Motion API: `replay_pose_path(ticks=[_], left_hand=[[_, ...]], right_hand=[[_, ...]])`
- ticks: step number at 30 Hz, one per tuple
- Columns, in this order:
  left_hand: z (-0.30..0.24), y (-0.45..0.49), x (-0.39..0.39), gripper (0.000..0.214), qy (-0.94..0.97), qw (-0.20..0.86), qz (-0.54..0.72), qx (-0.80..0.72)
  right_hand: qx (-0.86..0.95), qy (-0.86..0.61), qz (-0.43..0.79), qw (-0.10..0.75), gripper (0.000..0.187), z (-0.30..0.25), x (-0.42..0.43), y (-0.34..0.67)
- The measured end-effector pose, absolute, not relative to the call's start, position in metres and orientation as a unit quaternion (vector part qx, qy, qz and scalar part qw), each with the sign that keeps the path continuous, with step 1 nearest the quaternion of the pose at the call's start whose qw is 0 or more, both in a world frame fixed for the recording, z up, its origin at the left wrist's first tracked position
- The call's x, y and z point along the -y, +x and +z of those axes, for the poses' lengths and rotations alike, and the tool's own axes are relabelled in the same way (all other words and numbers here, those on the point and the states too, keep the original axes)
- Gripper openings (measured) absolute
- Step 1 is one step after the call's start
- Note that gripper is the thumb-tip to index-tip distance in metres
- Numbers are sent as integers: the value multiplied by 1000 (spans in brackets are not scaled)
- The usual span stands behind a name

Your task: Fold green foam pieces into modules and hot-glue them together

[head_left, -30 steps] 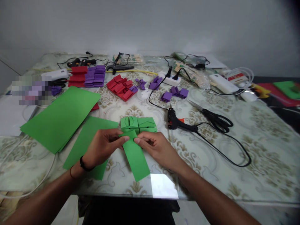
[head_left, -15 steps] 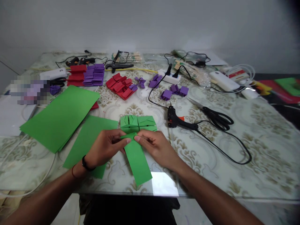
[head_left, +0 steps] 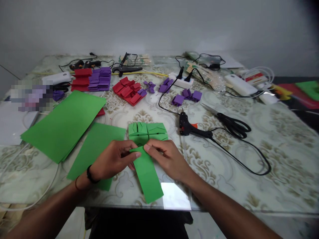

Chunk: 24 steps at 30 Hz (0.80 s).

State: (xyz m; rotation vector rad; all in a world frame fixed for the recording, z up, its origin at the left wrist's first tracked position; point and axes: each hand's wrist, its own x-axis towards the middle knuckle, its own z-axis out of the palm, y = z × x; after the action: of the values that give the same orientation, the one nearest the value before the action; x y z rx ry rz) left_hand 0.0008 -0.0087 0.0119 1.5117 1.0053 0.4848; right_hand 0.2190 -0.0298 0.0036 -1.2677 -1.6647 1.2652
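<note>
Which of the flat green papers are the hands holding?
The narrow strip, pinched at its far end by the left hand and right hand; the wider sheet and the large stack rest unheld to its left.

Matt paper strip (head_left: 149, 179), glossy patterned tabletop (head_left: 239, 186), black plastic glue gun (head_left: 196, 130).
</note>
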Motion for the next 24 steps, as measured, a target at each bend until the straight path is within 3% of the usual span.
replay_pose_path(ticks=[4, 15, 24], left_hand=[[9, -3, 7, 23, 651, 569, 236, -444], [12, 0, 7, 22, 741, 442, 281, -419], [13, -33, -18, 11, 647, 399, 455, -464]], right_hand=[[612, -485, 501, 374, 22, 0, 27, 218], [616, -441, 567, 322, 22, 0, 26, 217], [612, -427, 590, 309, 23, 8, 20, 235]])
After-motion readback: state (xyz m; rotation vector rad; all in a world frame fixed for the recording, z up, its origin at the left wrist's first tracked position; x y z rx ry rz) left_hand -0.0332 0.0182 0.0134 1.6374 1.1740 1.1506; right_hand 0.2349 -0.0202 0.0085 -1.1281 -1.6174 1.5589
